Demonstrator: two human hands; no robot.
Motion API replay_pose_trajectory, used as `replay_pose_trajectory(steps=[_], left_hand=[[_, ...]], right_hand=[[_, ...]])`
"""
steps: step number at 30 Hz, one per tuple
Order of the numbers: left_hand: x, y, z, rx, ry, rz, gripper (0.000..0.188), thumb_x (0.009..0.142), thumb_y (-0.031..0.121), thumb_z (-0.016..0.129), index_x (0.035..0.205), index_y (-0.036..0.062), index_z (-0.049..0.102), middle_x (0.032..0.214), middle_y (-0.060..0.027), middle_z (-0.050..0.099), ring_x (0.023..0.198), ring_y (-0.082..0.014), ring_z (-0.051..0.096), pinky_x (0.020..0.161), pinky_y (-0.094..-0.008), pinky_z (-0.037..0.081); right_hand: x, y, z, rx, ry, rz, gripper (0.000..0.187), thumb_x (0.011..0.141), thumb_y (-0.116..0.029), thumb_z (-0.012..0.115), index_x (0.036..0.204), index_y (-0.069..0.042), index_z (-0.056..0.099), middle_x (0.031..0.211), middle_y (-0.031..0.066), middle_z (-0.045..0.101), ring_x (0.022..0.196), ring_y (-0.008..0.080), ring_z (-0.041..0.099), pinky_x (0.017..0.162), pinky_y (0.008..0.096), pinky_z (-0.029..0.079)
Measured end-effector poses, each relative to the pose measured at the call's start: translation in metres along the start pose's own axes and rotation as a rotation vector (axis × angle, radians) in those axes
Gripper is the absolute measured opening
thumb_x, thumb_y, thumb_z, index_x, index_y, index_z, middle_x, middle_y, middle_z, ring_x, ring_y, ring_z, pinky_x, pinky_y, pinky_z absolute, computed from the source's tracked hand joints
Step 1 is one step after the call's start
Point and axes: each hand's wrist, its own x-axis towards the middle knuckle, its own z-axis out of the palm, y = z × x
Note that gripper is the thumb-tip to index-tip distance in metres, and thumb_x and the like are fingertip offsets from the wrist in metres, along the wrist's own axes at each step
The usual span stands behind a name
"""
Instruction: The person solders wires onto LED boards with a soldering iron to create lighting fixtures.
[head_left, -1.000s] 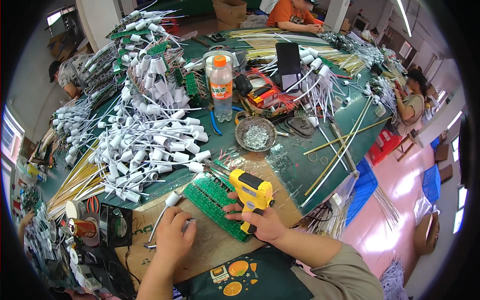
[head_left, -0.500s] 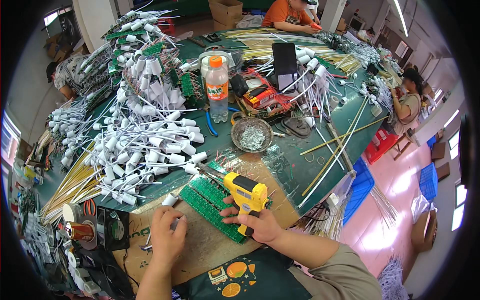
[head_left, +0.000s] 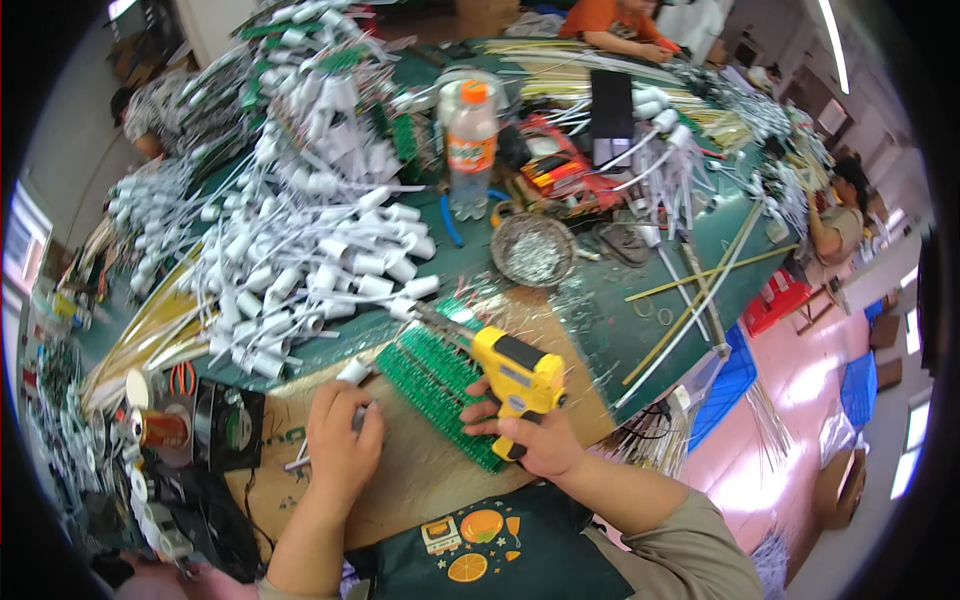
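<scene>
Centrally, right hand [head_left: 545, 443] holding yellow tool [head_left: 518, 372], green boards [head_left: 432, 385]

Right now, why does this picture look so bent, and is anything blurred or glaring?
Head view: fisheye distortion bends straight edges, corners black; head view: bottle and pile of white caps look smeared, probably by motion; head view: bright glare on the pink floor.

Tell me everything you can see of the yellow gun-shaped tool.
The yellow gun-shaped tool looks like plastic, with black panels on its body and a slim dark nose pointing toward the picture's upper left. It is tilted, its handle gripped by the right hand. In view it overlaps the green circuit boards; whether it touches them I cannot tell.
</scene>
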Motion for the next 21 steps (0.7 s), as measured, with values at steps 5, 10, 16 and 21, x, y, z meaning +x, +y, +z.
replay_pose_trajectory(steps=[5, 10, 16, 21], left_hand=[[0.003, -0.009, 0.013, 0.070, 0.036, 0.068, 0.011, 0.080, 0.004, 0.070, 0.089, 0.0026, 0.064, 0.103, -0.0163, 0.061, 0.092, -0.0362, 0.061, 0.079, -0.0439, 0.050], [-0.002, -0.015, 0.018, 0.158, 0.037, 0.064, 0.010, 0.082, 0.006, 0.070, 0.089, 0.0034, 0.063, 0.135, -0.0210, 0.053, 0.133, -0.0448, 0.046, 0.110, -0.0525, 0.035], [0.008, -0.014, 0.027, 0.172, 0.040, 0.010, 0.010, 0.083, 0.009, 0.070, 0.089, 0.0045, 0.063, 0.144, -0.0223, 0.048, 0.142, -0.0482, 0.034, 0.115, -0.0568, 0.028], [0.011, -0.012, 0.037, 0.177, 0.015, -0.085, 0.009, 0.084, 0.011, 0.069, 0.089, 0.0063, 0.064, 0.147, -0.0227, 0.045, 0.145, -0.0480, 0.030, 0.117, -0.0568, 0.023]], right_hand=[[-0.006, -0.002, -0.003, -0.053, 0.090, 0.016, 0.074, 0.083, -0.022, 0.081, 0.143, -0.002, 0.042, 0.131, 0.0179, 0.057, 0.114, 0.0333, 0.065, 0.094, 0.0499, 0.058], [-0.020, -0.009, -0.006, -0.096, 0.032, 0.117, 0.063, 0.086, -0.009, 0.074, 0.142, -0.004, 0.046, 0.124, 0.0130, 0.060, 0.109, 0.0271, 0.066, 0.096, 0.0445, 0.055], [-0.033, -0.010, -0.007, -0.421, 0.118, 0.180, 0.077, 0.081, -0.028, 0.085, 0.140, 0.000, 0.046, 0.089, 0.0114, 0.063, 0.073, 0.0201, 0.064, 0.065, 0.0324, 0.054], [-0.037, -0.006, -0.012, -0.488, 0.131, 0.150, 0.076, 0.083, -0.031, 0.083, 0.141, 0.001, 0.046, 0.082, 0.0094, 0.060, 0.066, 0.0173, 0.058, 0.059, 0.0301, 0.048]])
